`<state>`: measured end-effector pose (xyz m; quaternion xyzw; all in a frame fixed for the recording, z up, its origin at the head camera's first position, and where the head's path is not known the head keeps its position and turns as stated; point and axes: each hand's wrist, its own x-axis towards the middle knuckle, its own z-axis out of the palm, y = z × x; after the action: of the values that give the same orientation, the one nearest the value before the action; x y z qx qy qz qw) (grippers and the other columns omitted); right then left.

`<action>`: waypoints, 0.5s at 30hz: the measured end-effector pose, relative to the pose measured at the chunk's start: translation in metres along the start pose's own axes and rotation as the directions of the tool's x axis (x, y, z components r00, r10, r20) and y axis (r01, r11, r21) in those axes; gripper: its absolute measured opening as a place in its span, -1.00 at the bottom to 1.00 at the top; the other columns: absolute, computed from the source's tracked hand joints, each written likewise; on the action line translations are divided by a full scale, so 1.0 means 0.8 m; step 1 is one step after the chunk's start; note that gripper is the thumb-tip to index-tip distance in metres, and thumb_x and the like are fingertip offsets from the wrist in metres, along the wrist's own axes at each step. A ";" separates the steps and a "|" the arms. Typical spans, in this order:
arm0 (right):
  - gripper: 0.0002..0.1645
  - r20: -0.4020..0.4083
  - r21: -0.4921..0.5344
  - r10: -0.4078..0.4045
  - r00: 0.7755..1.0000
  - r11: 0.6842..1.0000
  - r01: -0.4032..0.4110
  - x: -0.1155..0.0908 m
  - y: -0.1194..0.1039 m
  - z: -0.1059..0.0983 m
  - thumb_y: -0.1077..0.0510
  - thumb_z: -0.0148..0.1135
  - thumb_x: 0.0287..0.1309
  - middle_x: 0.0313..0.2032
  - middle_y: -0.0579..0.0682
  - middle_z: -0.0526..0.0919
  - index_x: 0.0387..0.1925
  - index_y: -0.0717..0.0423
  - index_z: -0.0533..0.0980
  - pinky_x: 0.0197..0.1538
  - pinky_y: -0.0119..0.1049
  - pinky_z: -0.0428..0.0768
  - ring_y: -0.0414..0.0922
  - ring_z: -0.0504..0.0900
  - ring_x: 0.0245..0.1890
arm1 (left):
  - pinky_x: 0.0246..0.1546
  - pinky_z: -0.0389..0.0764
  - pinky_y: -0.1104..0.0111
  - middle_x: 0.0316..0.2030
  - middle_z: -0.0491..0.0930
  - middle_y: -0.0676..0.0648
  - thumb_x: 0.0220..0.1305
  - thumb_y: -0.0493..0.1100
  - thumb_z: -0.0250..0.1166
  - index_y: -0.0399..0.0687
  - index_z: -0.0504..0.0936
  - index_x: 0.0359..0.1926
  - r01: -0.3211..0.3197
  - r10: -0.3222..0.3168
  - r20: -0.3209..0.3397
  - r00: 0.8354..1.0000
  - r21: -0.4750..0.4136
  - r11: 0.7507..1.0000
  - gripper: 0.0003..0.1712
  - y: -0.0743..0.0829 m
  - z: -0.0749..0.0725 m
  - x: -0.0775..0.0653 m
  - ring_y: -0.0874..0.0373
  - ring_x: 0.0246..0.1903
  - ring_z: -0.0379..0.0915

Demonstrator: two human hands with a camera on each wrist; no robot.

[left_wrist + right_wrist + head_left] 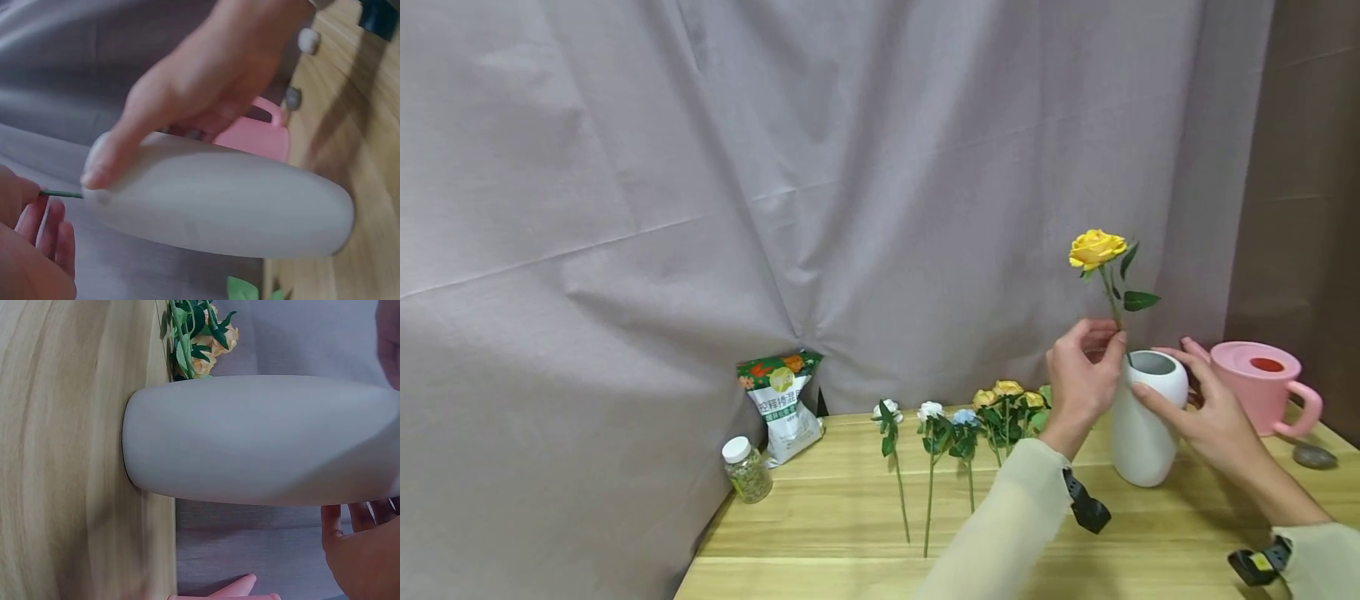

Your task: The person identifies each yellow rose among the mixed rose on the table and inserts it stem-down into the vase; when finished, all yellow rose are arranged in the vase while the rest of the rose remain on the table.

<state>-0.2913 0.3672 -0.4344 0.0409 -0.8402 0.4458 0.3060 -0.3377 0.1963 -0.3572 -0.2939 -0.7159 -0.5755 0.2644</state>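
With thumb and fingers pinching its slender stem (1112, 298), my left hand (1084, 375) holds a yellow artificial rose (1097, 249) upright, tilted slightly left, over the mouth of a smooth white vase (1142, 446). My right hand (1213, 417) steadies the vase, thumb on its near side just below the rim and fingers wrapped round the far side. The stem's lower end meets the opening, though how far it reaches inside I cannot tell. The vase stands upright on a wooden table (820, 542), a pink watering can (1255, 392) and a grey stone (1313, 456) to its right. To its left lie more yellow roses (1007, 392), a blue rose (966, 417) and two white roses (929, 410). Farther left, a white-lidded jar (748, 477) stands beside a printed bag (788, 417), before a grey curtain (925, 208).
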 end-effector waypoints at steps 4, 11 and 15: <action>-0.17 0.006 -0.003 -0.012 1.000 1.000 0.012 0.001 0.001 -0.001 0.07 0.35 0.28 0.61 -0.21 -0.20 0.50 -0.10 0.22 -0.10 -0.89 0.23 -0.27 0.18 0.41 | -0.37 0.48 0.77 -0.30 0.74 0.26 0.36 -0.05 0.33 0.16 0.74 -0.15 0.011 -0.016 0.063 0.998 0.083 0.996 -0.89 -0.007 0.004 -0.007 0.66 -0.39 0.50; -0.01 0.006 -0.009 -0.040 0.999 0.999 0.040 0.004 0.000 -0.002 0.11 0.36 0.26 0.51 0.13 0.18 0.57 -0.21 0.05 -0.16 -0.82 0.36 -0.63 0.30 0.01 | -0.45 0.36 0.77 -0.28 0.64 0.29 0.34 0.03 0.34 0.29 0.80 -0.19 0.007 -0.026 0.094 0.995 0.203 0.979 -0.88 -0.012 0.008 -0.017 0.59 -0.41 0.43; 0.02 0.012 -0.012 -0.025 1.000 1.000 0.025 0.004 -0.002 -0.003 0.09 0.35 0.27 0.51 0.20 0.17 0.58 -0.25 0.00 -0.18 -0.80 0.36 -0.63 0.29 0.00 | -0.46 0.36 0.76 -0.29 0.62 0.29 0.34 0.04 0.34 0.31 0.81 -0.23 0.014 -0.034 0.088 0.996 0.216 0.976 -0.88 -0.013 0.009 -0.018 0.61 -0.42 0.42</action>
<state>-0.2920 0.3689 -0.4307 0.0521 -0.8443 0.4364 0.3066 -0.3352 0.1999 -0.3760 -0.2810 -0.7887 -0.4840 0.2545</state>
